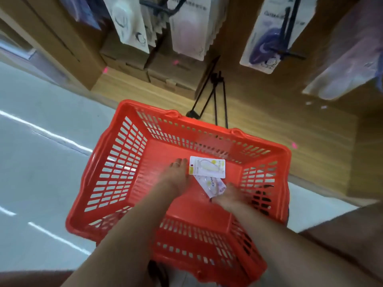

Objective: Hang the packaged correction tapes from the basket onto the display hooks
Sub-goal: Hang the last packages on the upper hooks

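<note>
Red slotted plastic basket [116,154], your left hand [178,172] flat, fingers straight, touching the white carded correction tape [207,167]; your right hand [230,196] blurred, grip on the second pack [211,186] unclear.

A single head-worn wide-angle view looks steeply down and forward from above the person. It sits close over the red basket [132,154], which fills the middle of the frame, with both forearms reaching in from the bottom edge. The top of the frame takes in hanging packages [187,27] on hooks [288,34], the edges bowed by the lens. The floor [41,162] lies left.
</note>
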